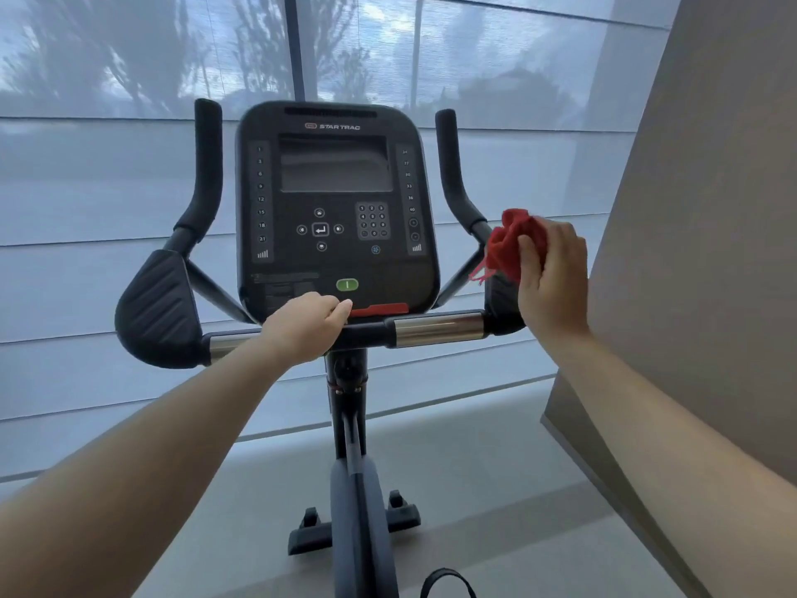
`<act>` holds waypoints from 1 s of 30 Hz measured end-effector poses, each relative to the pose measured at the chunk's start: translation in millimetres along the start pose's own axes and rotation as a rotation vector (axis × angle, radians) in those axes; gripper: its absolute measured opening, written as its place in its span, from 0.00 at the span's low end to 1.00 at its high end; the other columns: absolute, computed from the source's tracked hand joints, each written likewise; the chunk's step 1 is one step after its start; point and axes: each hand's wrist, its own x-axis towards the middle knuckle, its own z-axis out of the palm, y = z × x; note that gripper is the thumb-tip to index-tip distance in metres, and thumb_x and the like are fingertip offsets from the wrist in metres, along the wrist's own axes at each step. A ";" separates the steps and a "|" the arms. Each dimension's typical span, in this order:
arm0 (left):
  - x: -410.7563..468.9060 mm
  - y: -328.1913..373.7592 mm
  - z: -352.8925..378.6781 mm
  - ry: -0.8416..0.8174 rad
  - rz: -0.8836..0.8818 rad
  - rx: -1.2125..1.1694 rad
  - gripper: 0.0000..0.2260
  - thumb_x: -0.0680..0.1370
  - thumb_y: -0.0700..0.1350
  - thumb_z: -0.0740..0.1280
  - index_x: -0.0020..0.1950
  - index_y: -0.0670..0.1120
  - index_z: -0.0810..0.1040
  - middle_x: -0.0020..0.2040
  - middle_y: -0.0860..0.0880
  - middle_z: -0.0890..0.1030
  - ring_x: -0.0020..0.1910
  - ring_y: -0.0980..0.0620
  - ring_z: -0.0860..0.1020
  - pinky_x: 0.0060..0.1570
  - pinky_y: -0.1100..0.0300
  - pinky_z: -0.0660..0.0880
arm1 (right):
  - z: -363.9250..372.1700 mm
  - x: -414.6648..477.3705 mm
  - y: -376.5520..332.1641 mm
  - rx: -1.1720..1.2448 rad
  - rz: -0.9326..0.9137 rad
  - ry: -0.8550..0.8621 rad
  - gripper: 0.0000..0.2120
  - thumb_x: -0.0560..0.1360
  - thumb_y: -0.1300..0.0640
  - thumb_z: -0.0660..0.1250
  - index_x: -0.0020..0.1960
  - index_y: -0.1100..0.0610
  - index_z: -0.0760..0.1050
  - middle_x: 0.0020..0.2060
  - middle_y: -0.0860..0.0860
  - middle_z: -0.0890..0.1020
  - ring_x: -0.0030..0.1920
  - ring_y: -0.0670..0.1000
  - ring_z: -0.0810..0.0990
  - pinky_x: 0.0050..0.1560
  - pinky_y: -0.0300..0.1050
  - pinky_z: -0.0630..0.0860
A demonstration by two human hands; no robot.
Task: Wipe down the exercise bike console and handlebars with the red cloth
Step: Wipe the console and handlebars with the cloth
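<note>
The black bike console [334,200] stands upright in the middle, screen dark, with a green button low on its face. Black handlebars [435,328] run across below it, with a padded rest at the left [157,310] and upright horns on both sides. My left hand [306,328] is closed around the crossbar just under the console. My right hand [552,269] holds a bunched red cloth [509,243] against the right handlebar bend, hiding the right pad behind it.
A large window with a sheer blind [129,166] fills the wall behind the bike. A beige slanted wall [711,209] rises close on the right. The bike's post and front foot [353,520] stand on grey floor below.
</note>
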 end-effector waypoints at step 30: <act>11.9 23.0 37.3 0.247 0.195 0.328 0.26 0.80 0.59 0.43 0.32 0.49 0.69 0.26 0.54 0.70 0.28 0.51 0.71 0.25 0.61 0.59 | 43.1 -54.5 9.5 -0.268 -0.179 -0.349 0.18 0.78 0.47 0.57 0.48 0.57 0.80 0.41 0.52 0.83 0.44 0.55 0.79 0.52 0.52 0.73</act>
